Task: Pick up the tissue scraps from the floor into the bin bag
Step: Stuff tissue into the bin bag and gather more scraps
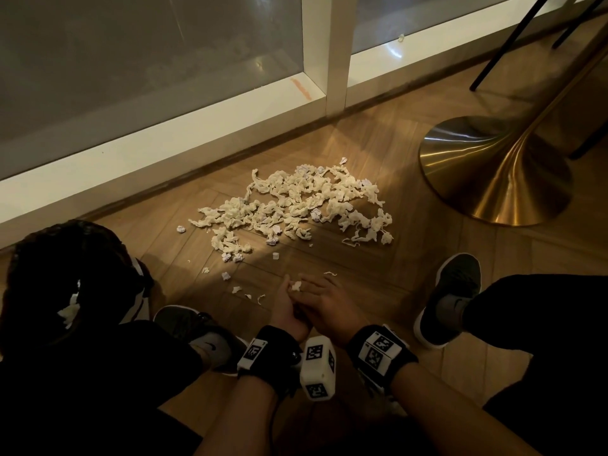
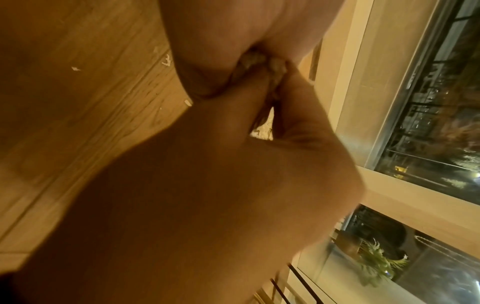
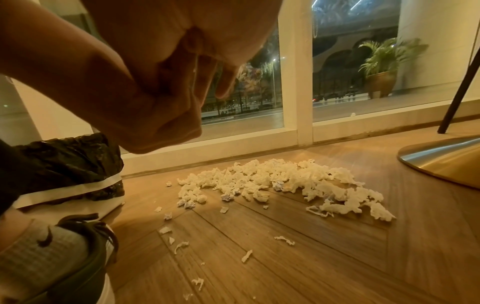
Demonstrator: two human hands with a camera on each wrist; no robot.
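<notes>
Tissue scraps point(image 1: 296, 205) lie in a broad heap on the wooden floor point(image 1: 378, 291), at about 12 o'clock from the person's two hands, with loose bits trailing down toward them. Going left to right: the bin bag point(image 1: 65, 274), black and open-mouthed over a white bin, stands at about 9 o'clock from the hands, just beside the left shoe point(image 1: 200, 337), and a little pale tissue shows inside its mouth. A few small strays point(image 1: 241, 291) lie between the bag and the hands. The left hand point(image 1: 289, 311) and right hand point(image 1: 325, 307) sit pressed together low over the floor, and a small wad point(image 1: 296, 285) shows at their fingertips. In the left wrist view some tissue is caught between the two hands' fingers point(image 2: 259, 96), so both seem to be pinching the same gathered bit; which hand bears it more I cannot tell. To the right, at about 2 o'clock, is the brass table base point(image 1: 493, 179), well apart from the hands.

The step in hand looks like gathering a pinch for the bag. To do it well, cup both hands round the wad so nothing sheds, carry it low toward 9 o'clock, and let go only once over the bag's mouth. Most of the heap remains, so scooping bigger handfuls would serve better than single scraps.
</notes>
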